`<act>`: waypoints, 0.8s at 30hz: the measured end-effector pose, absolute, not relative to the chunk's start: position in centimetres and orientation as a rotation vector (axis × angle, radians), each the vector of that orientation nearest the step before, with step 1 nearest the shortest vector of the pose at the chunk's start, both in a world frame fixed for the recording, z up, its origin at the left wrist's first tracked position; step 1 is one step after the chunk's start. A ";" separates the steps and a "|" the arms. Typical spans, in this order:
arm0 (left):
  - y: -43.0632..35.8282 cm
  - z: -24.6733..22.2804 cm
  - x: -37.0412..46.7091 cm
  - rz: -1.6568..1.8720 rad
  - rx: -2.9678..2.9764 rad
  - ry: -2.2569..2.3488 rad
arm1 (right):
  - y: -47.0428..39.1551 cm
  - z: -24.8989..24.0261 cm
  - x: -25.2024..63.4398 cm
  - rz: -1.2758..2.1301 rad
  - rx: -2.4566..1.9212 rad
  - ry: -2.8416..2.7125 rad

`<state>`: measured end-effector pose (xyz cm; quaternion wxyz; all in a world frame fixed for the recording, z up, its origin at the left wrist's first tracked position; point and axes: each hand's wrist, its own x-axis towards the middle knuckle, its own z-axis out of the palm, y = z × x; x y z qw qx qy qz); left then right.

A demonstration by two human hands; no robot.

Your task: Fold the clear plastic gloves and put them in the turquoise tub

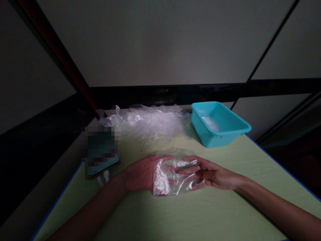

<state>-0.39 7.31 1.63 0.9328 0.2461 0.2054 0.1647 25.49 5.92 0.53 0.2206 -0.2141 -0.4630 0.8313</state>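
A small clear plastic bag (167, 177) lies over the fingers of my left hand (144, 174), low above the table in the middle. The left palm faces up and its fingers are spread under the film. From the right, my right hand (213, 172) reaches the bag's other side, its fingers apart and touching the film. Behind the hands a heap of clear plastic bags (155, 120) lies along the table's far edge. A turquoise basket (218, 139) stands at the back right, with some clear plastic (212, 124) on its bottom.
The pale green table (160, 217) has blue edging. On its left side lies a dark device (102, 154), partly blurred out, with small white pieces (106, 175) beside it. A light panelled wall (160, 43) rises directly behind the table.
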 end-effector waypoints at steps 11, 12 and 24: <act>6.3 1.6 -0.4 0.631 0.667 0.629 | 5.7 1.3 25.4 1.918 -0.714 -1.401; 6.2 1.7 -0.4 0.661 0.686 0.676 | 5.7 1.4 25.4 1.862 -0.743 -1.422; 6.3 0.2 0.4 0.987 0.984 0.936 | 5.1 1.7 25.2 1.131 -1.133 -1.998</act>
